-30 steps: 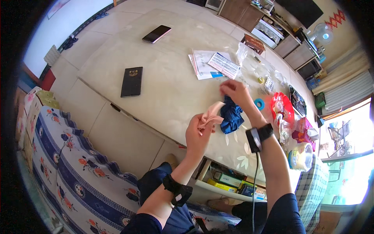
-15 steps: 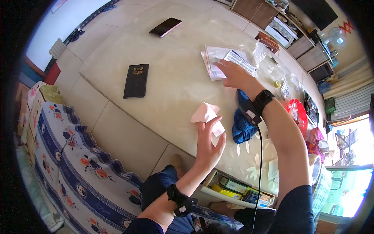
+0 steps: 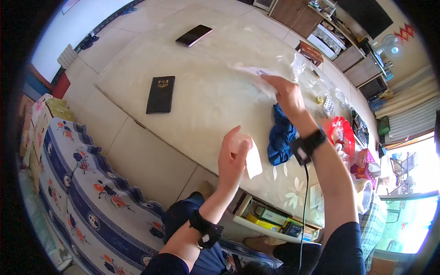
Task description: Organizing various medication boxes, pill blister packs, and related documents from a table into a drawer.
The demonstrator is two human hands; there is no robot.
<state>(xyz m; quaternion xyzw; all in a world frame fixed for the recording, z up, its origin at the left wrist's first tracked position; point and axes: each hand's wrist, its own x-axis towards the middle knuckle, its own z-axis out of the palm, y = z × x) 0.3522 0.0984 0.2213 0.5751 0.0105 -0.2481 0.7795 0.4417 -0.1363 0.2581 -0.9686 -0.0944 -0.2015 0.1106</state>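
Observation:
My left hand is closed on a folded pale pink sheet of paper, thumb on top, near the front edge of the pale table. Farther off, my right hand pinches a thin packet of printed papers. That packet is lifted, seen almost edge-on and smeared by motion. A crumpled blue cloth lies just below my right hand, close to its wrist.
A black notebook and a phone lie on the table's left half. To the right are a clear plastic bag, a yellow tape roll, a blister pack and a red bag. An open drawer holds small boxes.
My right hand has taken hold of the papers and raised them off the table. My left hand has closed round the pink paper and shifted slightly left.

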